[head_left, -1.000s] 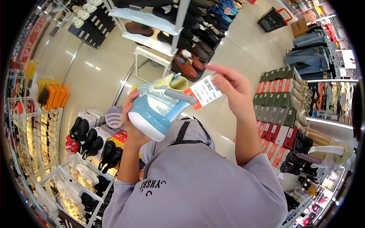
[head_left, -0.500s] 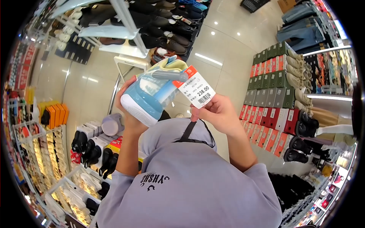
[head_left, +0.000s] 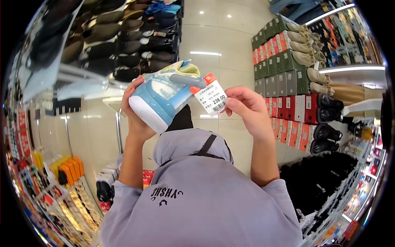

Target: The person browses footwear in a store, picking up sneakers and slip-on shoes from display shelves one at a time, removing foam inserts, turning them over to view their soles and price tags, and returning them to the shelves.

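My left hand (head_left: 136, 119) is wrapped round a blue and white sneaker (head_left: 148, 99), tilted with its white sole toward the lower left. Yellowish lining shows at the shoe's opening. A grey security tag (head_left: 187, 80), long and round-ended, is attached near the top. From the shoe hangs an orange and white price tag (head_left: 210, 99) printed 238.00 above a barcode. Thumb and fingers of my right hand (head_left: 249, 113) pinch its right edge, beside the price. Part of my left fingers is hidden behind the shoe.
Rows of dark shoes (head_left: 123, 49) fill a display at the upper left. On the right, stacked shoeboxes (head_left: 284, 78) stand with sneakers and black shoes beside them. Black garments (head_left: 321, 185) hang at lower right. A tiled floor (head_left: 205, 37) runs between the displays.
The surroundings have shifted in view, with the dark shoe display nearer. My right fingers have moved from the tag's lower corner up to its right edge. My left hand still grips the sneaker.
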Demonstrator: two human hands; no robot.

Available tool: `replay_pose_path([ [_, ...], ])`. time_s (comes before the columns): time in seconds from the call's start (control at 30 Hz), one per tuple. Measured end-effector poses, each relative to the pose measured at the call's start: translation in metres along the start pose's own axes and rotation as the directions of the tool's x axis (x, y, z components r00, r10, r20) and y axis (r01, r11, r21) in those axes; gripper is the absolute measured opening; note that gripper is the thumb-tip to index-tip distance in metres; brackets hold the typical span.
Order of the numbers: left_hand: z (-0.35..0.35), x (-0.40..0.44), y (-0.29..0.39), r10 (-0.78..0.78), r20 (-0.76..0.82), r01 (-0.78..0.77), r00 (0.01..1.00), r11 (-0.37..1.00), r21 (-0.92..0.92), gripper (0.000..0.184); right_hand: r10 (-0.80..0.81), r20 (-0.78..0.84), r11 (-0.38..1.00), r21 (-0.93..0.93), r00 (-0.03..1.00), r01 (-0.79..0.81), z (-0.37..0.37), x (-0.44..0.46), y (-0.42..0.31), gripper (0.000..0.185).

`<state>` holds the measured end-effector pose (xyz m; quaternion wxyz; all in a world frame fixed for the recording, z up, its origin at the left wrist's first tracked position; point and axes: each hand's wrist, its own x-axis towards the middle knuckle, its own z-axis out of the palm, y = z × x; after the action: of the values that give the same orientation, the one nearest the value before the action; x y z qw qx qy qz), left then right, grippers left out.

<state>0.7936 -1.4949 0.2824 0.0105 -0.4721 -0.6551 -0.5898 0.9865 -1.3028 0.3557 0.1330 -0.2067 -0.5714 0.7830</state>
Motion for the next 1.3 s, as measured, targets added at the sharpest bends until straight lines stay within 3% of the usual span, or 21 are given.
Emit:
replay_pose_path([
  [0.17, 0.034, 0.073, -0.046, 0.071, 0.056, -0.064, 0.996, 0.991, -0.117, 0.112, -0.066, -0.127, 0.994, -0.091, 0.990, 0.054, -0.021, 0.043, -0.024, 0.022],
  [0.23, 0.044, 0.103, -0.058, 0.108, 0.105, -0.100, 0.989, 0.992, -0.083, 0.119, -0.070, -0.119, 0.998, -0.013, 0.990, 0.069, -0.028, 0.062, -0.033, 0.023],
  [0.37, 0.065, 0.154, -0.080, 0.033, 0.181, -0.002, 0.983, 0.985, -0.171, 0.117, -0.158, -0.173, 0.987, -0.025, 0.972, 0.156, -0.042, 0.103, -0.042, 0.024],
  [0.53, 0.101, 0.214, -0.101, 0.125, 0.287, -0.050, 0.950, 0.965, -0.256, 0.102, -0.172, -0.293, 0.981, 0.035, 0.941, 0.190, -0.063, 0.133, -0.051, 0.025],
  [0.73, 0.160, 0.259, -0.126, 0.119, 0.425, 0.023, 0.897, 0.949, -0.314, 0.104, -0.160, -0.427, 0.961, 0.138, 0.890, 0.239, -0.110, 0.157, -0.060, 0.024],
  [1.03, 0.264, 0.335, -0.134, 0.041, 0.394, 0.044, 0.918, 0.978, -0.206, 0.104, -0.152, -0.352, 0.971, 0.119, 0.924, 0.205, -0.231, 0.229, -0.103, 0.023],
  [1.13, 0.301, 0.364, -0.140, 0.057, 0.359, 0.034, 0.932, 0.970, -0.242, 0.103, -0.172, -0.255, 0.982, 0.027, 0.952, 0.184, -0.274, 0.256, -0.130, 0.025],
  [1.3, 0.351, 0.399, -0.142, -0.031, 0.249, 0.070, 0.968, 0.986, -0.150, 0.103, -0.115, -0.151, 0.992, 0.033, 0.982, 0.121, -0.337, 0.307, -0.172, 0.026],
])
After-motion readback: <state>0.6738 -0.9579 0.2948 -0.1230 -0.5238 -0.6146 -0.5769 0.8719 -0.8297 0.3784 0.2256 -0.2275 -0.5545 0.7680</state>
